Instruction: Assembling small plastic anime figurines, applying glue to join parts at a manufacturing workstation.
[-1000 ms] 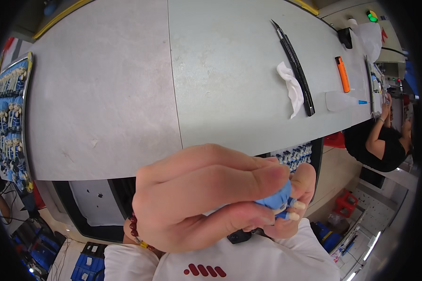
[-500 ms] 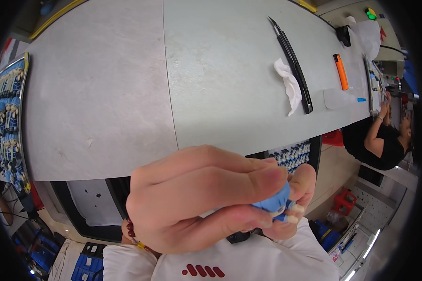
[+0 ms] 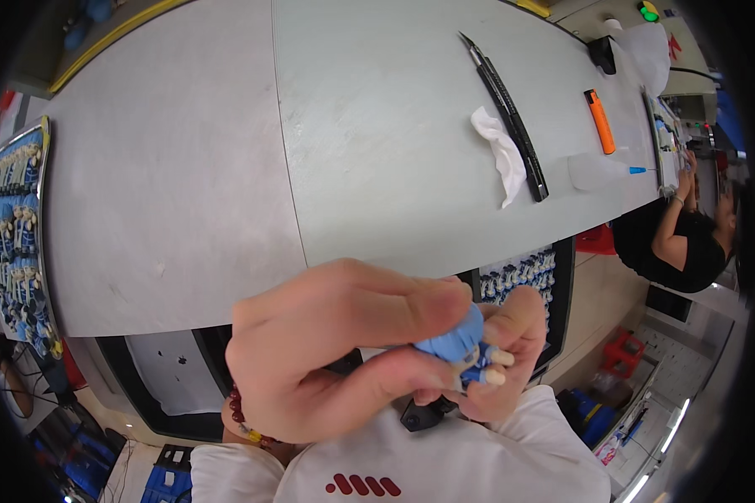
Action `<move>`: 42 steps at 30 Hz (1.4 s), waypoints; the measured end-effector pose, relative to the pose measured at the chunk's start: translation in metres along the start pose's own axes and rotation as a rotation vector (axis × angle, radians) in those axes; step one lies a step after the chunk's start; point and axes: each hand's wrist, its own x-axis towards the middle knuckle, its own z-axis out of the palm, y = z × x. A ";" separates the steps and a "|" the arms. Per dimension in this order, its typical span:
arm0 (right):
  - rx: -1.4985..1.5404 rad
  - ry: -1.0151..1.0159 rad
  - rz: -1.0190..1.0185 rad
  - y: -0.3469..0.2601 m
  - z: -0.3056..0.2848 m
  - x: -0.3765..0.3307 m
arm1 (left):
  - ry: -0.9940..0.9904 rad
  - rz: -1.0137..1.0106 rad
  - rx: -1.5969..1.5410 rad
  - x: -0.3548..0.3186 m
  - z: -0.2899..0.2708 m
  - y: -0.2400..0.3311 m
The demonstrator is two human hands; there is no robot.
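A small figurine (image 3: 453, 338) with a blue cap or hair and pale limbs is held between my two hands, in front of my white shirt. My left hand (image 3: 335, 344), with a beaded bracelet at its wrist, is closed, thumb and fingers pinching the blue top. On the other side, my right hand (image 3: 518, 329) grips the figurine's lower part near the pale feet. The figurine's middle is partly hidden by my fingers.
On the table (image 3: 184, 168) lie a black craft knife (image 3: 512, 117), a crumpled white tissue (image 3: 501, 155), an orange lighter-like object (image 3: 600, 121) and a clear bottle (image 3: 591, 172) with blue tip. Trays of figurines (image 3: 13, 222) flank it. A co-worker (image 3: 688, 247) sits at right.
Both hands have moved slightly left with the figurine, and more of its blue top and body shows between the fingers. The whole view has shifted a little.
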 end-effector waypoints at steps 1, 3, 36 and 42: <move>0.002 0.000 -0.006 0.002 0.000 0.000 | -0.005 0.003 0.003 0.000 -0.001 0.000; 0.085 -0.003 -0.018 0.008 -0.002 0.000 | -0.018 -0.049 0.139 0.001 -0.002 0.000; -0.881 -0.651 -0.381 0.043 0.042 0.033 | 0.461 -0.413 -0.302 -0.106 -0.060 0.026; -1.088 -0.552 -0.669 0.030 0.062 0.047 | 0.820 -0.354 -0.130 -0.211 -0.166 0.019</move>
